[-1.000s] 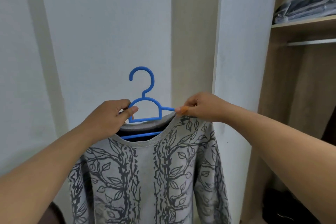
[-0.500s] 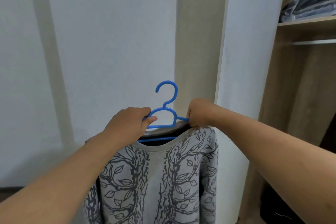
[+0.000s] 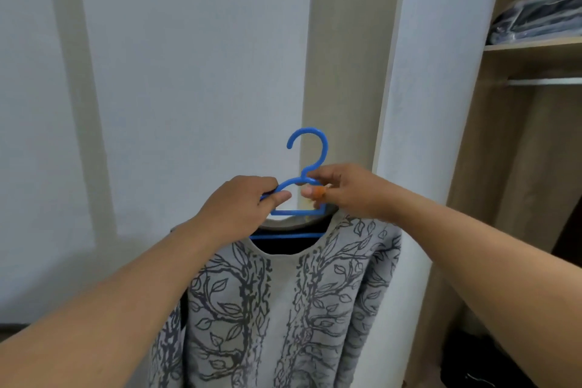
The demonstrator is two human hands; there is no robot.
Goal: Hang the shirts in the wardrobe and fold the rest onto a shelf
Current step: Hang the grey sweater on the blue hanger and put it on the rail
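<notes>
The open wardrobe (image 3: 519,167) stands at the right, with folded dark clothes in plastic (image 3: 541,17) lying on its shelf (image 3: 532,45) above a bare rail (image 3: 544,82). In front of its white door (image 3: 434,104) hangs the grey leaf-patterned shirt (image 3: 283,309), already on the blue hanger (image 3: 307,148). The left hand (image 3: 239,203) grips the hanger's left shoulder with curled fingers, and the right hand (image 3: 343,190) pinches it just below the hook.

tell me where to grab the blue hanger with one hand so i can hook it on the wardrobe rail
Grip the blue hanger at the neck, just under the hook where the two shoulder arms meet, coming from the front. That spot sits over the middle of the shirt, so the load should hang level, and the hook above stays free for the rail. The right hand is already there.
</notes>
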